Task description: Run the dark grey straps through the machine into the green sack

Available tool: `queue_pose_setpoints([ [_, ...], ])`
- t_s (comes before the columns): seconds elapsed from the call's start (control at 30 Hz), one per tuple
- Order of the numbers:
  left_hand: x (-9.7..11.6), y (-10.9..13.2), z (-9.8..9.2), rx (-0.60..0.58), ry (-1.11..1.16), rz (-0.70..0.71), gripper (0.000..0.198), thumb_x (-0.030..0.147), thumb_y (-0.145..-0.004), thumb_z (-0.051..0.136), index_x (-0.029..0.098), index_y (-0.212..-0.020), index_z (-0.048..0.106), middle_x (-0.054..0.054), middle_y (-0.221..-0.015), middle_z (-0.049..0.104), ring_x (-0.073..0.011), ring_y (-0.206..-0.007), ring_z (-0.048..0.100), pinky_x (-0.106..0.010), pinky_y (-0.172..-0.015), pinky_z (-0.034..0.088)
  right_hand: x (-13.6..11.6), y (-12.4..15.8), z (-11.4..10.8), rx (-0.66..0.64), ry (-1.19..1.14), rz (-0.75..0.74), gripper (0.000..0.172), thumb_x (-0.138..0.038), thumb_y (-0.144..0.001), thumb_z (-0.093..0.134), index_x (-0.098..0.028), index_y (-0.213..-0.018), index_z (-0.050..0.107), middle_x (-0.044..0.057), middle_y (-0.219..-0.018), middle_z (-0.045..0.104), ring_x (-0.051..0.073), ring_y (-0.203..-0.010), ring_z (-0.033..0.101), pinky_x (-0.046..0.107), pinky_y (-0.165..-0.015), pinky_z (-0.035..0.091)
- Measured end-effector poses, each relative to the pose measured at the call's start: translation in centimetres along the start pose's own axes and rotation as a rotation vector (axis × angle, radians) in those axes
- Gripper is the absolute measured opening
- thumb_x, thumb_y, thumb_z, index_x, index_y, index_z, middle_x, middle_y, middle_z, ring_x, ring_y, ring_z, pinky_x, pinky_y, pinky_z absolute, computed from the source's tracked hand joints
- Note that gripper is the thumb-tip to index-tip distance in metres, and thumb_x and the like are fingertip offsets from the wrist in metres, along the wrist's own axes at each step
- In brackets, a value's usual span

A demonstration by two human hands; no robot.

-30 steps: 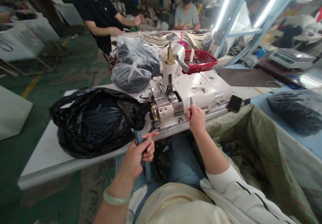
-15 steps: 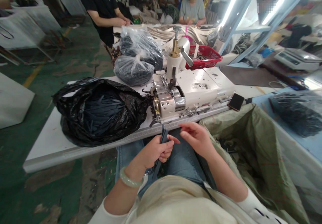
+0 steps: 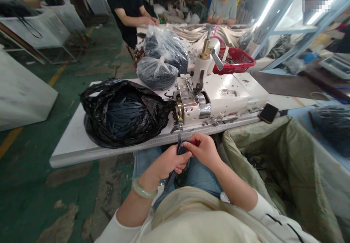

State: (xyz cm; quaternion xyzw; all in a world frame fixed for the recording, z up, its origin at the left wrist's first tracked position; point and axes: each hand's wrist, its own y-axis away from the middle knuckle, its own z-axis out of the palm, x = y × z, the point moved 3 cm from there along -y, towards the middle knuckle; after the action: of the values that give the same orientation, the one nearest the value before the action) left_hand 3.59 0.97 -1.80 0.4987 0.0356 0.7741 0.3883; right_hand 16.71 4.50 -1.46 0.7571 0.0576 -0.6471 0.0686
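Note:
My left hand [image 3: 169,161] is closed around a small bundle of dark strips [image 3: 179,149], held upright over my lap just below the table's front edge. My right hand [image 3: 202,149] pinches the top of the same bundle from the right, fingertips touching the left hand. A white and metal machine [image 3: 218,97] with a brass-topped post stands on the white table [image 3: 73,144] directly beyond my hands. An open black plastic bag [image 3: 124,112] full of dark strips lies to the machine's left.
Two clear bags of dark strips [image 3: 161,64] and a red basket [image 3: 235,59] sit behind the machine. A phone [image 3: 268,112] lies at its right end. A large green sack [image 3: 284,163] gapes at my right. Two people [image 3: 128,6] work at the far table.
My right hand left the machine's front and came down to meet the left hand. The left hand raised the strip bundle from my lap toward the table edge.

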Motion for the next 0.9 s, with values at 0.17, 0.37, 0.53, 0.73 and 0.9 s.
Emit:
queue_pose_setpoints([
  [0.17, 0.9, 0.5, -1.1, 0.042, 0.161, 0.050, 0.036, 0.049, -0.083, 0.057, 0.013, -0.085, 0.058, 0.006, -0.056, 0.036, -0.0028, -0.042, 0.024, -0.014, -0.037, 0.015, 1.0, -0.1, -1.8, 0.176, -0.390, 0.160, 0.031, -0.041, -0.069, 0.075, -0.017, -0.068, 0.056, -0.001, -0.053, 0.062, 0.009, -0.038, 0.050, 0.018, -0.036, 0.039],
  [0.37, 2.0, 0.9, -2.0, 0.217, 0.230, 0.250, 0.032, 0.042, -0.077, 0.067, 0.011, -0.078, 0.063, 0.005, -0.053, 0.039, -0.0016, -0.040, 0.024, -0.013, -0.036, 0.016, 1.5, 0.8, -1.6, 0.156, -0.573, 0.146, 0.027, -0.036, -0.071, 0.075, -0.018, -0.072, 0.056, 0.000, -0.059, 0.067, 0.009, -0.041, 0.055, 0.018, -0.039, 0.045],
  [0.53, 2.5, 0.9, -2.2, 0.386, 0.176, 0.435, 0.024, 0.031, -0.073, 0.074, 0.013, -0.069, 0.058, 0.004, -0.054, 0.048, -0.0003, -0.039, 0.027, -0.014, -0.037, 0.018, 1.2, 2.6, -1.8, 0.094, -0.145, -0.217, 0.006, -0.026, -0.080, 0.068, -0.021, -0.080, 0.065, 0.004, -0.075, 0.072, 0.015, -0.057, 0.066, 0.027, -0.053, 0.055],
  [0.73, 2.3, 0.5, -2.7, 0.382, 0.147, 0.464, 0.021, 0.032, -0.076, 0.071, 0.012, -0.081, 0.066, 0.002, -0.055, 0.052, -0.0004, -0.039, 0.028, -0.014, -0.038, 0.019, 2.0, 4.6, -2.3, 0.042, 0.612, -0.894, 0.034, -0.008, -0.083, 0.060, -0.024, -0.113, 0.064, 0.008, -0.103, 0.071, 0.017, -0.087, 0.068, 0.029, -0.075, 0.057],
  [0.9, 2.4, 0.4, -2.8, 0.394, 0.145, 0.515, 0.018, 0.029, -0.073, 0.073, 0.014, -0.078, 0.065, 0.003, -0.053, 0.053, -0.0002, -0.038, 0.028, -0.015, -0.038, 0.020, 2.2, 4.4, -2.2, 0.095, 0.568, -0.891, 0.032, -0.007, -0.083, 0.059, -0.023, -0.111, 0.063, 0.008, -0.102, 0.071, 0.017, -0.088, 0.068, 0.028, -0.077, 0.056],
])
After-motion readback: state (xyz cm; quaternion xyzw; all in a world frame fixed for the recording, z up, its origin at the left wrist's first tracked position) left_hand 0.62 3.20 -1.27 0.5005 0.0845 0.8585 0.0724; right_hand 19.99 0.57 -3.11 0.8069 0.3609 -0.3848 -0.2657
